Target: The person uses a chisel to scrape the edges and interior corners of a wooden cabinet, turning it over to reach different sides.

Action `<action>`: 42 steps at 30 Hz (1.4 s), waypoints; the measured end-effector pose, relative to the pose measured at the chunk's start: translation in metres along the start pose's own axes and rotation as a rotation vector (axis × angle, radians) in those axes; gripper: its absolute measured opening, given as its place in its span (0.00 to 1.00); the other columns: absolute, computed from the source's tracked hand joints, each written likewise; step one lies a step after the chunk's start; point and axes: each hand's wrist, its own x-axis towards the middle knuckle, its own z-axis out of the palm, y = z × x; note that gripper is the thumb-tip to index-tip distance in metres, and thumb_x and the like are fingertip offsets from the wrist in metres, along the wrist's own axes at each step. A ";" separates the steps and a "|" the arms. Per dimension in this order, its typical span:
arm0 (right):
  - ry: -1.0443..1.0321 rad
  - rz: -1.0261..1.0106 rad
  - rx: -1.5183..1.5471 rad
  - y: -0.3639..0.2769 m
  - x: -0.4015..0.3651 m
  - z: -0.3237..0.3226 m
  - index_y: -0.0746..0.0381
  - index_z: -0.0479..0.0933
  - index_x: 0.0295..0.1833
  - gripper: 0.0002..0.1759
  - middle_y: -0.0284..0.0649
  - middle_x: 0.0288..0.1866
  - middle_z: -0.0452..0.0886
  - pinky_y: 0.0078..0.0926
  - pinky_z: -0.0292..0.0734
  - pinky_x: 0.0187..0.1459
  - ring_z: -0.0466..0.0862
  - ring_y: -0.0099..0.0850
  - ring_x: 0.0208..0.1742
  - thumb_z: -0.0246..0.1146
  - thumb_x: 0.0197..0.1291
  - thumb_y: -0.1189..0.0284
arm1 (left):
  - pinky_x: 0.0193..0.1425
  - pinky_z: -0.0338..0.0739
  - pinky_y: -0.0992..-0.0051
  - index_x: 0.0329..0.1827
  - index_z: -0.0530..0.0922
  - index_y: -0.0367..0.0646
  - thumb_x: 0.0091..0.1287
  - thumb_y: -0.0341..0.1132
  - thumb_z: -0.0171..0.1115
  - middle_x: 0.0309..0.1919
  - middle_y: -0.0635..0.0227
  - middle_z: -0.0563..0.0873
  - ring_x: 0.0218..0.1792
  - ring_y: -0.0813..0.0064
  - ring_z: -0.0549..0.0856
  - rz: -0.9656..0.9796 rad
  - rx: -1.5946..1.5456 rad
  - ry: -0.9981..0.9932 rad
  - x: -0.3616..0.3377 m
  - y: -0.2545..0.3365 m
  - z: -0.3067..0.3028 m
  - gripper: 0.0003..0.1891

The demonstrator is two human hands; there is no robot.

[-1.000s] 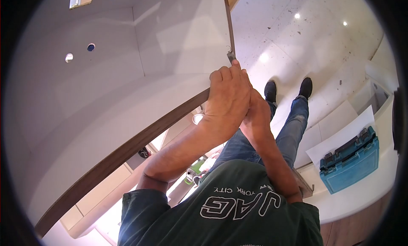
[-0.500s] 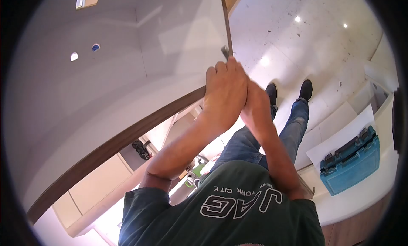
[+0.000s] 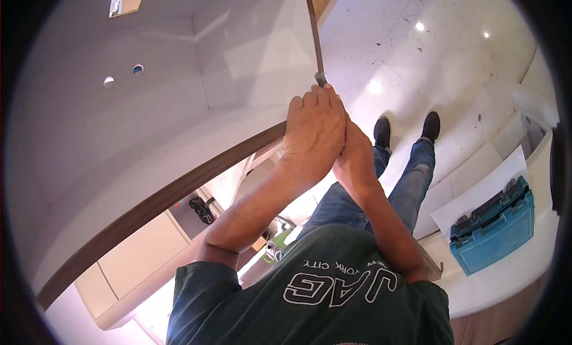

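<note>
Looking down, at far left, on a broad white cabinet panel [image 3: 149, 124] banded with a dark brown wood-grain edge [image 3: 179, 193], pierced by two small round holes [image 3: 108, 81] and sweeping from lower left up toward the centre. Reaching up out of a dark green short-sleeved T-shirt [image 3: 310, 297] printed with pale lettering. Closing the left hand [image 3: 314, 130] over the corner where that brown band is meeting the upright side edge of the white cabinet panel, curling the fingers and pressing them side by side, turning the knuckles to the camera and hiding the corner itself. Showing, just past the left fingertips [image 3: 322, 93] and touching the upright edge, a small grey metal piece [image 3: 320, 78], too small for telling what it is or whether it is being pinched. Tucking the right hand [image 3: 356, 157] against and partly behind the left, just below and right of it, hiding its fingers, so not telling whether spread or clamped. Standing beyond the hands in blue jeans [image 3: 411, 178] and black shoes [image 3: 381, 130] on a glossy white speckled floor [image 3: 453, 65]. Lying well apart at far right: a shut teal plastic tool case [image 3: 491, 226] with black latches, resting on a white sheet [image 3: 476, 193] across a curved white countertop [image 3: 512, 273].
</note>
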 end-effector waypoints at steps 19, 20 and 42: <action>-0.013 -0.004 -0.084 -0.005 0.009 -0.003 0.59 0.60 0.85 0.43 0.50 0.44 0.86 0.47 0.84 0.49 0.88 0.51 0.46 0.67 0.66 0.75 | 0.44 0.73 0.70 0.64 0.82 0.33 0.65 0.30 0.63 0.40 0.68 0.83 0.41 0.71 0.83 -0.051 0.008 -0.010 0.002 0.004 0.003 0.23; -0.038 0.027 -0.089 -0.006 0.010 -0.004 0.59 0.61 0.85 0.42 0.50 0.44 0.86 0.47 0.84 0.49 0.88 0.51 0.46 0.66 0.66 0.75 | 0.45 0.72 0.71 0.63 0.83 0.34 0.65 0.32 0.64 0.45 0.64 0.85 0.42 0.72 0.82 -0.052 0.035 -0.004 0.002 0.004 0.005 0.23; -0.061 0.056 -0.121 0.002 0.017 -0.009 0.57 0.57 0.87 0.46 0.48 0.43 0.86 0.46 0.83 0.46 0.88 0.50 0.43 0.68 0.66 0.73 | 0.44 0.76 0.69 0.63 0.82 0.32 0.65 0.32 0.64 0.40 0.68 0.86 0.41 0.69 0.85 -0.105 -0.050 0.033 0.007 0.005 0.002 0.23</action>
